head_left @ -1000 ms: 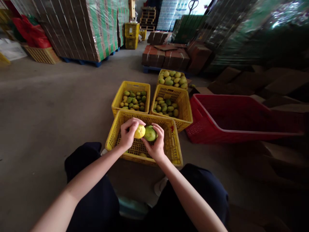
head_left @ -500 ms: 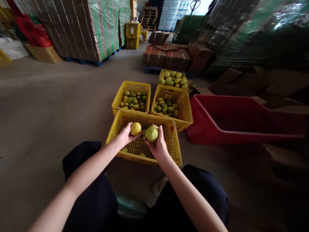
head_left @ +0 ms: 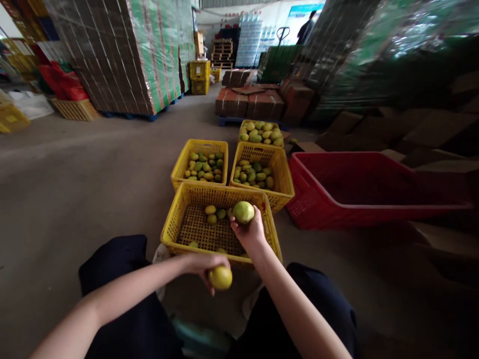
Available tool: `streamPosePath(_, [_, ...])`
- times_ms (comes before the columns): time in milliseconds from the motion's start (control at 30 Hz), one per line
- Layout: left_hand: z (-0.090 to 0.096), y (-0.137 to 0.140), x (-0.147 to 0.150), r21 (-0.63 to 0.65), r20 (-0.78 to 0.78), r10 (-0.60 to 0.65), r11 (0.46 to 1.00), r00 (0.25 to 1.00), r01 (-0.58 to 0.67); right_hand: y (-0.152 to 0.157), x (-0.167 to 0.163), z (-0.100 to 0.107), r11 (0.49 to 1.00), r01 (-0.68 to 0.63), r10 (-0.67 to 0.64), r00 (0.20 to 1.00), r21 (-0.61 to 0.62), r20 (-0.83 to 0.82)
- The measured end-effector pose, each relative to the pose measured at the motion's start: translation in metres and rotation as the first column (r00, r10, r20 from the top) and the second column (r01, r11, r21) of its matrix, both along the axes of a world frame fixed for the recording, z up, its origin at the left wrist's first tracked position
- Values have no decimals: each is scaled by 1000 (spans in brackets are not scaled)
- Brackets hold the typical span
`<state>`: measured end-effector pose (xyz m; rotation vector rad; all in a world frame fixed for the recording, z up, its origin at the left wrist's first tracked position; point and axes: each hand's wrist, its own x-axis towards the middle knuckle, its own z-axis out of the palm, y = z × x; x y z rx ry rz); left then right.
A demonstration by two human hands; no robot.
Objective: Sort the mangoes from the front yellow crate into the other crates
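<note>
Two fruits were up in hand, one apiece. The left hand (head_left: 214, 271) had its fingers clamped on a yellow fruit (head_left: 220, 277), held low on the near side of the front crate (head_left: 192, 227) and between the person's dark-trousered knees (head_left: 112, 262). The right hand (head_left: 249, 228) had a green fruit (head_left: 243, 213) — fingers wrapped round its lower side — up over the right part of that same yellow crate. Some loose fruits (head_left: 211, 218) sat on the crate's slotted bottom, a little cluster toward the far side, plus a couple by the near wall. Right behind it stood two more yellow crates, a left one (head_left: 207, 148) and a right one (head_left: 280, 172), both partly filled with green and yellow fruit. Past the right one was another heap of fruit (head_left: 261, 132). Off to the right — big red bin (head_left: 318, 202), pretty dark inside. Further back, strapped cartons (head_left: 249, 105) sat on a blue pallet (head_left: 234, 121).
</note>
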<state>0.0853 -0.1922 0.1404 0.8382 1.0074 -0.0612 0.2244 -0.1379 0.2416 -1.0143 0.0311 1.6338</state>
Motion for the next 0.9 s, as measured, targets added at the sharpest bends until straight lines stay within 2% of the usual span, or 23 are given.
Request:
streamPosePath(33, [-16,-16,2,-70,-75,-170,984,983,165,0,3,2,1000,1,-1,1000,12,-15])
streamPosePath(67, [-30,-28,4,-173,-114,-349,929,930,328,0,5,5,1000,2,-2,1000,21,-31])
streamPosePath(133, [-42,-37,1,-226,-194,-516,851,834,473,0,10,9,1000,8,-6,998,25,-57])
streamPosePath(167, [-39,-32,-2,-197,-240,-509,859,826,472,0,12,10,1000,10,-8,998,23,-65])
streamPosePath(200, [-29,-21,-8,-146,-246,-428,903,870,404,0,13,12,1000,7,-6,998,21,-70])
streamPosePath(233, [-14,-4,-14,-31,-188,-226,974,956,224,-1,14,12,1000,4,-2,997,19,-71])
streamPosePath(267, [6,16,-22,75,-82,53,996,995,-46,-1,16,13,1000,2,-1,998,16,-70])
streamPosePath(300, [29,38,-32,157,100,362,914,927,-374,-1,17,13,1000,2,-1,998,13,-68])
streamPosePath(367, [71,79,-53,234,262,573,743,777,-627,-1,18,11,1000,1,-1,998,5,-67])
streamPosePath(400, [88,94,-64,202,366,697,587,616,-784,-1,19,10,1000,4,-4,998,-1,-66])
streamPosePath(433, [101,104,-75,160,444,766,444,466,-882,-1,19,8,1000,9,-9,998,-5,-66])
streamPosePath(467, [108,110,-83,129,501,781,358,373,-925,0,20,6,1000,11,-11,998,-9,-66])
streamPosePath(500, [111,112,-89,104,532,783,316,321,-943,0,20,3,1000,8,-9,998,-15,-64])
streamPosePath(533, [110,110,-92,101,545,769,336,335,-936,1,20,0,1000,1,-2,998,-23,-58])
streamPosePath(567, [107,106,-92,116,538,739,412,405,-904,1,19,-3,999,-12,10,999,-37,-45])
streamPosePath(600, [102,100,-90,144,514,686,523,515,-840,1,18,-6,998,-29,28,999,-56,-24])
streamPosePath(667, [91,87,-80,249,407,487,755,772,-607,1,13,-13,992,-68,72,997,-107,30])
streamPosePath(700, [86,80,-75,333,317,348,830,882,-447,0,9,-17,987,-93,100,994,-133,49])
streamPosePath(733, [82,73,-69,445,205,208,851,956,-280,-1,5,-21,980,-120,131,990,-160,59])
streamPosePath(767, [80,66,-64,574,79,95,810,992,-124,-3,0,-25,971,-149,163,985,-189,63])
streamPosePath(833, [79,54,-57,789,-144,-2,603,990,116,-10,-12,-36,943,-228,248,967,-243,52])
streamPosePath(867, [80,49,-55,850,-210,-1,494,978,183,-16,-18,-43,923,-276,298,953,-267,46])
streamPosePath(900, [81,45,-55,886,-244,16,411,970,216,-23,-24,-52,899,-332,357,933,-287,36])
